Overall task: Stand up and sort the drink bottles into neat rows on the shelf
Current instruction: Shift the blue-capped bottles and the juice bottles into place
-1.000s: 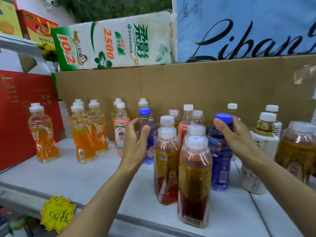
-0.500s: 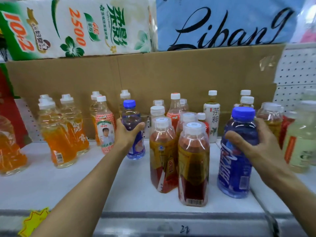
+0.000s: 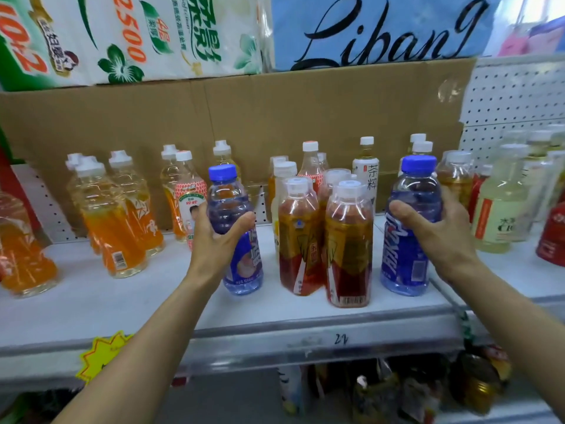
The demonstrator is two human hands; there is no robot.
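Two outstretched hands, left hand (image 3: 214,240) and right hand (image 3: 440,231), each curl fingers round blue bottles

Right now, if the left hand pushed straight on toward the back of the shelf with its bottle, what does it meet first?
Probably the white-capped bottle with the pink patterned label: it stands just behind the left hand, which grips the smaller blue-capped bottle. Depth is unclear; it may pass beside it to the brown cardboard sheet.
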